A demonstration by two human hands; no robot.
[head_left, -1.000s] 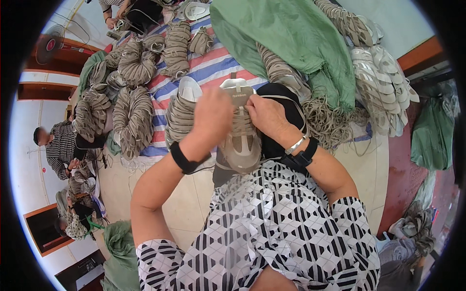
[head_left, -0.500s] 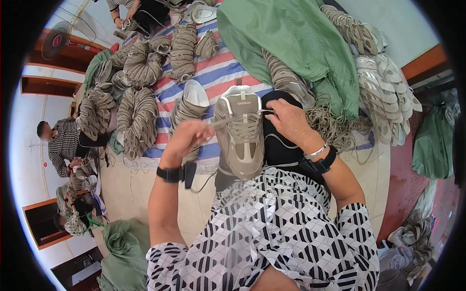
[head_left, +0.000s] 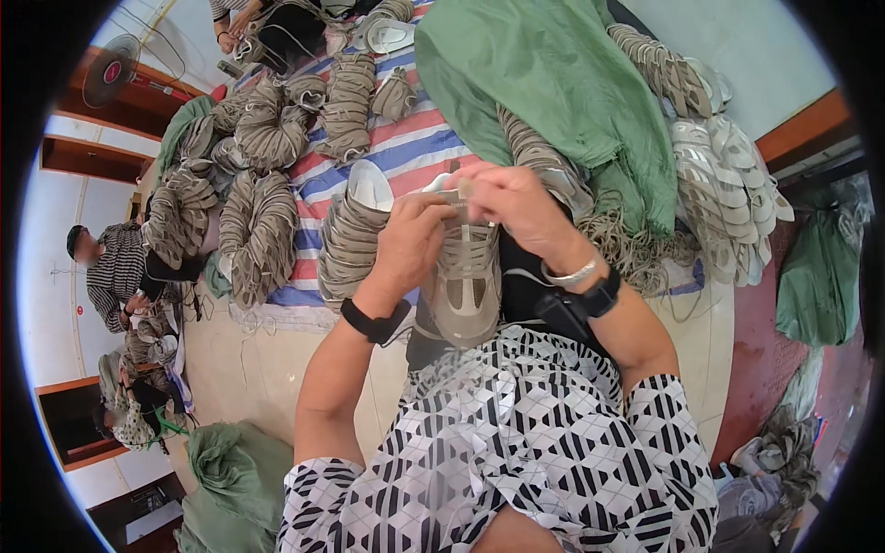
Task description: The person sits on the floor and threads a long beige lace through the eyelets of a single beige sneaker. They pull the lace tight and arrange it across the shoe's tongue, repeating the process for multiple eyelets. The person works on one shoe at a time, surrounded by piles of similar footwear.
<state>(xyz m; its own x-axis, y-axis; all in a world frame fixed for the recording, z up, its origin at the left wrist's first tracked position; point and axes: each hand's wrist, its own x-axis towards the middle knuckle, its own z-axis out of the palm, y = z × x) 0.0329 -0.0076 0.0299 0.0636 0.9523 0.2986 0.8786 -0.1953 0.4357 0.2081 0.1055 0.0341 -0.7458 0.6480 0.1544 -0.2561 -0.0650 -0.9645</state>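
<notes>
A taupe sneaker upper [head_left: 460,300] rests on my lap, its rounded toe towards me and its laced front facing up. The shoelace [head_left: 467,235] crosses the tongue in several rows. My left hand [head_left: 412,241] is at the upper's left collar edge, fingers bent and closed over the top of the lacing. Just above the tongue, my right hand [head_left: 524,207] is closed in a pinch, its fingertips slightly blurred. Both hands meet near the top eyelets, hiding most of the tongue and the lace between the fingers.
Beyond my lap, a striped sheet [head_left: 406,152] carries stacked uppers [head_left: 350,106]. A nearer stack [head_left: 355,249] stands left of my hands. A green cloth [head_left: 553,83] lies at far right beside loose laces [head_left: 631,235]. Other people [head_left: 120,272] sit at left. A green sack [head_left: 235,479] lies near left.
My hands were apart on either side of the upper with the lace drawn out. They have come together over the tongue, the left moving right and the right moving left.
</notes>
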